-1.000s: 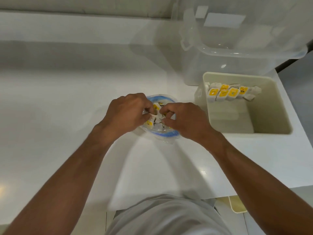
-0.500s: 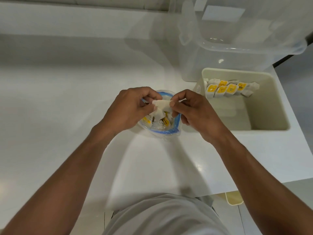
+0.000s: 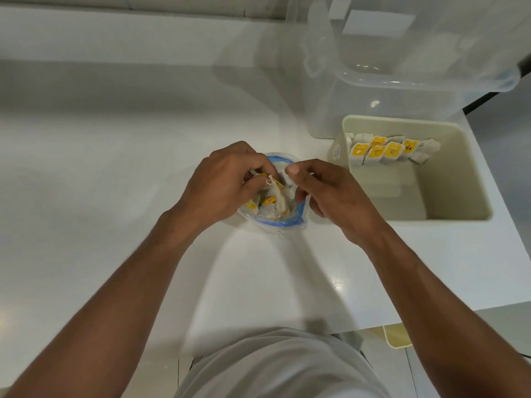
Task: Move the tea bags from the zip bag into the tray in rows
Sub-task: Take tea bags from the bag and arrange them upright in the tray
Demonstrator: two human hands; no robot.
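- Nearest us, our grey shirt (image 3: 273, 369) is showing at the bottom edge. Both forearms are reaching out over the glossy white countertop (image 3: 115, 173).
- Our left hand (image 3: 227, 182) is pinching a tea bag (image 3: 278, 198) by its top, just above the open zip bag (image 3: 275, 223). More yellow-tagged bags are lying inside.
- Half a second ago that tea bag was being held flat between both hands. Now it is hanging edge-on from the left alone.
- Our right hand (image 3: 330, 193) is pressing thumb to forefinger. We cannot tell whether a string is between them.
- We are judging that this bag is being freed and will go to the tray next.
- Farther right, the tray (image 3: 459, 196) is holding one row of tea bags (image 3: 388, 150) along its far wall.
- Beyond it, a clear storage bin (image 3: 402, 58) is standing against the back wall.
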